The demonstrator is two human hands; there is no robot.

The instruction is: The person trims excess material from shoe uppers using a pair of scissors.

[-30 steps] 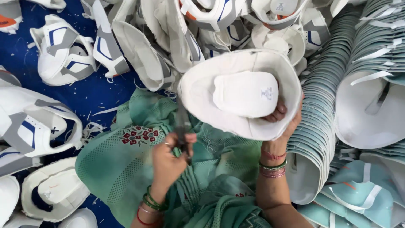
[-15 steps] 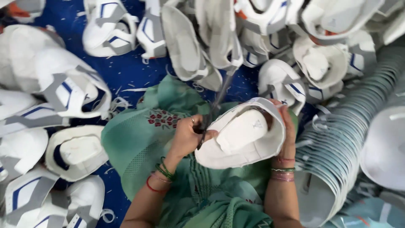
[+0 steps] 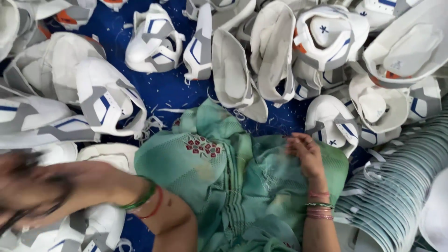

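The left hand [image 3: 32,184] is a motion-blurred smear at the frame's left edge, so its fingers and any dark tool in them cannot be made out. The curved stack of pale grey-green cap brims [image 3: 401,186] runs off the right edge.

1. The left hand [image 3: 32,186] is flung out far to the left, smeared by motion blur, so its grip cannot be read.
2. The left forearm runs across the lower frame, with green and red bangles at the wrist.
3. The right hand [image 3: 303,151] rests low, fingers loosely curled and holding nothing.
4. The right forearm rises from the bottom edge, bangles stacked at the wrist.
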